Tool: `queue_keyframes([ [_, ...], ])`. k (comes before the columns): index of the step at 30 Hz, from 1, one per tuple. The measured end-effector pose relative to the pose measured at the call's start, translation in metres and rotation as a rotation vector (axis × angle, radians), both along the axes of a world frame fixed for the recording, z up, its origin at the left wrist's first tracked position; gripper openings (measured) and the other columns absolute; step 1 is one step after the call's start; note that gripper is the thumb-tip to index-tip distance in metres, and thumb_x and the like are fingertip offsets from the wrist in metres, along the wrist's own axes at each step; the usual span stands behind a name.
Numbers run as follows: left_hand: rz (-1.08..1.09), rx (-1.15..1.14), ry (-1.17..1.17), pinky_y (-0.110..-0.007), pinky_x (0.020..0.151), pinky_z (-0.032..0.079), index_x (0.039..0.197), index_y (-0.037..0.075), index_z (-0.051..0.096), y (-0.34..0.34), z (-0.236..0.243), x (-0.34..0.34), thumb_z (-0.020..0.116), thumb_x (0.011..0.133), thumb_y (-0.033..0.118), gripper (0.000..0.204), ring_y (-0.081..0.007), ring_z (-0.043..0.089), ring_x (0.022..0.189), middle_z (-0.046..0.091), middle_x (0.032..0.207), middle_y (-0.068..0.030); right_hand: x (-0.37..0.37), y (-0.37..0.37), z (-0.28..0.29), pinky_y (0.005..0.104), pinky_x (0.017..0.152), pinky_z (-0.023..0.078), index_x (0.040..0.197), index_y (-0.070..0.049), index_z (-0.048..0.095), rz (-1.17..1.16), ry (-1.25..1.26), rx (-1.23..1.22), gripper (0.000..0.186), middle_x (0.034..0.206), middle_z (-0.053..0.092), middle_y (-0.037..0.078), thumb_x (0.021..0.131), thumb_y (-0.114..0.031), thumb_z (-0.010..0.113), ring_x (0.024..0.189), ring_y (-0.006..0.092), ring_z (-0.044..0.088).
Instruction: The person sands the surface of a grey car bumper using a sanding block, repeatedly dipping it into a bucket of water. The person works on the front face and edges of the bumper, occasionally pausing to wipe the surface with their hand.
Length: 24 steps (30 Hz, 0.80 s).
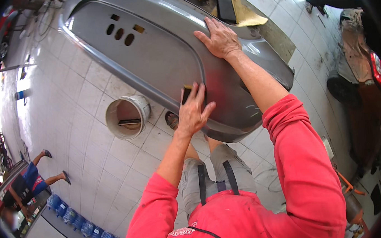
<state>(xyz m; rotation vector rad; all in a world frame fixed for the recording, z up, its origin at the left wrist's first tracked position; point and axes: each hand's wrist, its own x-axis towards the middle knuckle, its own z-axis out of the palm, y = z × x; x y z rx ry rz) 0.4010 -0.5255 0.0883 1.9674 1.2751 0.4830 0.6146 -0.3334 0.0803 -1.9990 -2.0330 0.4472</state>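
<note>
A glossy grey car body panel lies in front of me, with several small oval and square cutouts towards its far left end. My left hand rests near its close edge, its fingers over a small dark sanding block with a yellowish edge. The hand covers much of the block. Higher up and to the right, my right hand lies flat on the panel with fingers stretched, holding nothing. A reddish reflection shows on the panel between both hands.
Left of the panel, a whitish bucket stands on the tiled floor. Beyond the panel, a bench surface carries a black block and yellow paper. A damaged car is at right. Blue water bottles and another person are lower left.
</note>
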Motion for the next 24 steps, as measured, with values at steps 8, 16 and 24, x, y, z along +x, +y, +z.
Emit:
queue_keyframes([
  [8,0.642,-0.4,0.126,-0.047,0.099,0.057,0.146,0.007,0.064,-0.245,-0.01,-0.188,0.07,0.101,0.042,0.058,-0.0427,0.073,0.114,0.074,0.126,-0.0264,-0.024,-0.019,0.036,0.0665,0.131,0.014,0.172,-0.006,0.02,0.097,-0.363,-0.065,0.092,0.18,0.019,0.017,0.107,-0.067,0.043,0.166,0.0389,0.018],
  [16,0.975,-0.979,0.444,-0.047,0.114,0.051,0.161,0.004,0.046,-0.569,0.012,-0.27,0.081,0.09,0.035,0.085,-0.0421,0.061,0.138,0.063,0.146,-0.0306,0.056,-0.31,0.045,0.0633,0.128,0.023,0.169,0.001,0.024,0.286,-0.161,0.006,0.096,0.177,0.023,0.022,0.097,-0.038,0.072,0.162,0.0428,0.025],
  [24,0.918,-0.992,0.431,-0.048,0.114,0.051,0.161,-0.002,0.043,-0.576,-0.02,-0.329,0.079,0.087,0.048,0.096,-0.0448,0.06,0.139,0.061,0.147,-0.0335,0.185,-0.656,0.028,0.0492,0.106,0.048,0.138,0.003,0.068,-0.638,-0.08,-1.26,0.067,0.135,0.066,0.025,0.1,-0.053,0.068,0.128,0.0373,0.06],
])
